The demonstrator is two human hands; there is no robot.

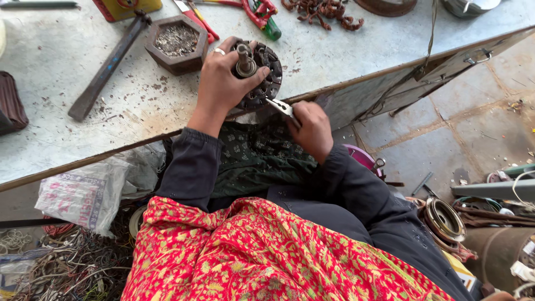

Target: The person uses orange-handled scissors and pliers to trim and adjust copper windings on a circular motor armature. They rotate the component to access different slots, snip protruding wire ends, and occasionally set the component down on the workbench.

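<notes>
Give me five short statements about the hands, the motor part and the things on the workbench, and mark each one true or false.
1. The left hand grips the round dark metal motor core by its shaft end. True.
2. The right hand is empty. False: it holds a small metal blade tool against the core's edge.
3. A hexagonal wooden tray of small metal bits sits on the grey workbench. True.
4. The left hand wears a glove. False: it is bare, with a ring on one finger.
5. The motor core lies on the floor. False: it rests at the workbench's near edge.
</notes>
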